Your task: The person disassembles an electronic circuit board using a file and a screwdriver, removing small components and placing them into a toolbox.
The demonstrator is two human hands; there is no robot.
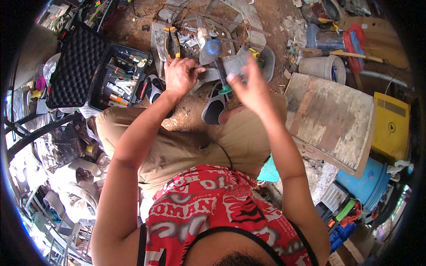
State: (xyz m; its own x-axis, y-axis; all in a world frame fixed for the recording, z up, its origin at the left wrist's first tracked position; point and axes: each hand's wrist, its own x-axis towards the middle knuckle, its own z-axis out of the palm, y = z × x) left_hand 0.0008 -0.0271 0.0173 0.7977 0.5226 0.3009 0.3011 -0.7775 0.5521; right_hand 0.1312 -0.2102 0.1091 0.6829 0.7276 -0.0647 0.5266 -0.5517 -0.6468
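My left hand (pixel 179 77) is closed in a pinch, with a thin metal piece (pixel 210 69) sticking out of it to the right. My right hand (pixel 254 91) is blurred by motion; thumb and fingers stand apart and nothing shows between them. Between the hands is a tool with a blue rounded end (pixel 214 47), a dark shaft and a green end (pixel 225 89). Beyond my left hand lie pliers (pixel 167 45) with orange and black handles. A yellow-and-black handle (pixel 254 52) is just past my right fingers. Small metal parts (pixel 191 42) lie beyond my hands.
An open black case (pixel 98 99) with foam in its lid holds several small tools and parts on the left. At right are a worn wooden board (pixel 328 119), a yellow panel (pixel 390 126), a blue tub (pixel 366 181) and a dirty white bucket (pixel 316 68). My feet rest close below the work.
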